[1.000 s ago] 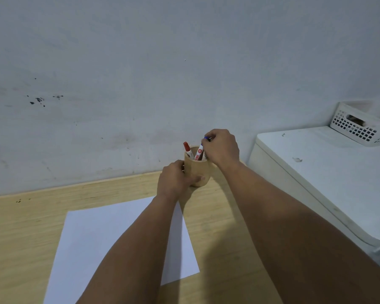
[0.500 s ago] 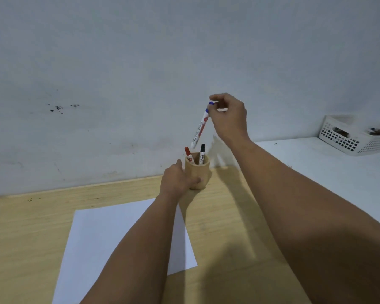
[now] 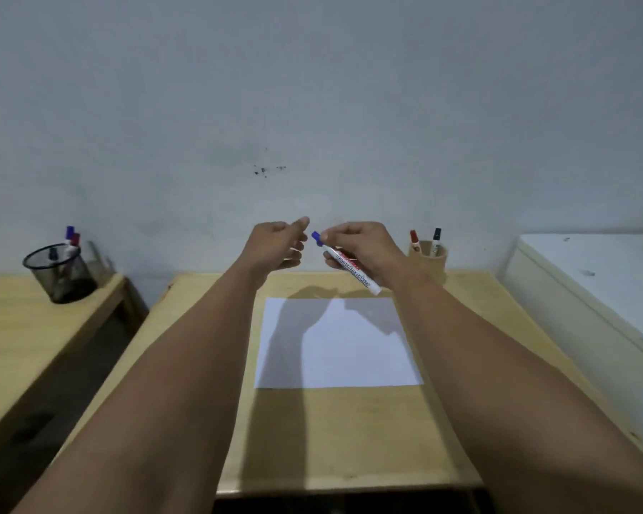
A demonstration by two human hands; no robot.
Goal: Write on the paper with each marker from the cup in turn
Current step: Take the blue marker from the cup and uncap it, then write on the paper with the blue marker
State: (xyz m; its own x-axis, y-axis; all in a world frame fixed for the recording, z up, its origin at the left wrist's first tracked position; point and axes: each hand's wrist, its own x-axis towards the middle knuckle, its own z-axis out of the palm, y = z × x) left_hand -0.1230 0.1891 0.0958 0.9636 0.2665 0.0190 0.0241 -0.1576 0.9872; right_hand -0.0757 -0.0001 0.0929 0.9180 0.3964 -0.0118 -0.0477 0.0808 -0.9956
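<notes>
My right hand [image 3: 364, 250] holds a white marker with a blue cap [image 3: 353, 269] above the far edge of the blank white paper [image 3: 338, 346], cap end pointing up and left. My left hand [image 3: 275, 246] hovers just left of the blue cap with fingers loosely curled and thumb out, holding nothing. The small wooden cup [image 3: 429, 259] stands at the back right of the wooden table [image 3: 327, 432], with a red-capped marker [image 3: 414, 240] and a black-capped marker [image 3: 435, 239] sticking out.
A black mesh pen holder [image 3: 62, 274] with several markers stands on a second wooden table [image 3: 23, 328] to the left, across a gap. A white cabinet top [image 3: 602, 280] borders the table on the right. The wall is close behind.
My right hand has brought the blue marker from above the cup down and left over the paper. My left hand let go of the cup and moved up beside the cap. The view shifted right.
</notes>
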